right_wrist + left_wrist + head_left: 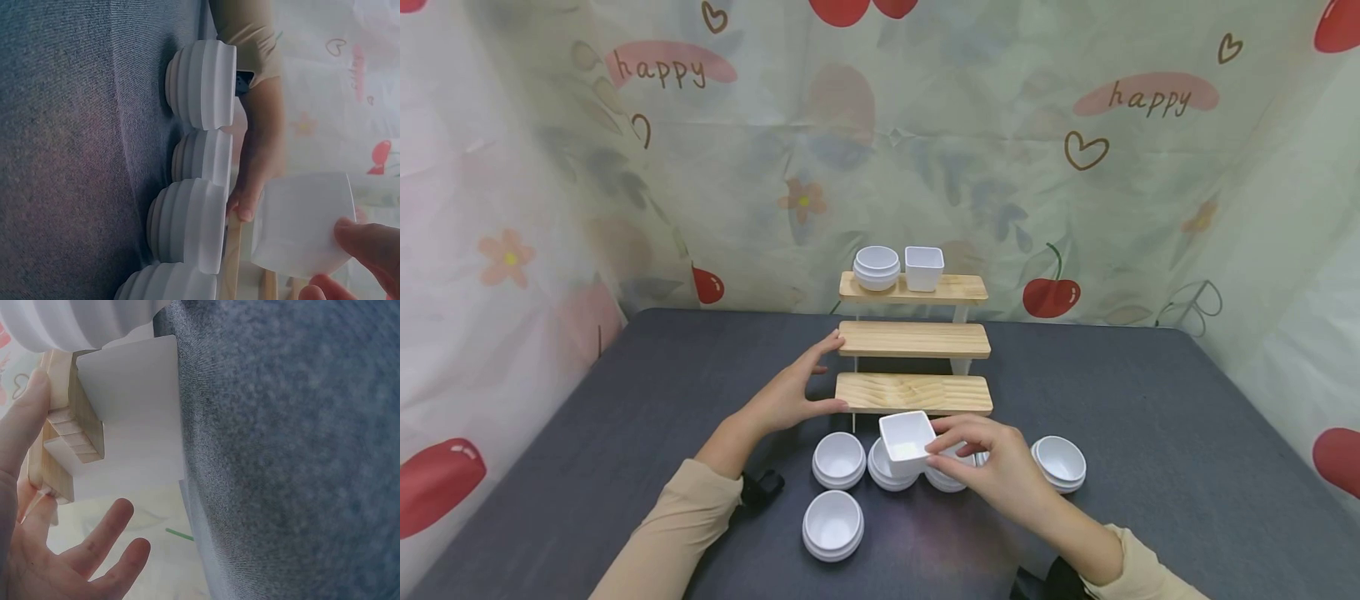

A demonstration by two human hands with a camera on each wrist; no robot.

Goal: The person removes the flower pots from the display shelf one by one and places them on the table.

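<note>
In the head view a white square bowl (906, 442), open side tilted toward me, is pinched between the thumb and fingers of my right hand (992, 458). It hovers just before the lowest board (917, 395) of a three-step wooden display stand. My left hand (788, 392) touches the stand's left side, thumb at the lowest board and a fingertip at the middle board (914, 339). The left wrist view shows two fingers (103, 534) spread straight beside the white side panel (134, 419). On the top board (966, 288) sit a white round bowl (877, 267) and another square bowl (923, 268).
Ribbed white round bowls stand in front of the stand, one at the left (838, 460), one nearer me (832, 525) and one at the right (1060, 463); others are partly hidden behind the held bowl and right hand. A printed curtain (925, 167) hangs behind the dark tabletop (1195, 467).
</note>
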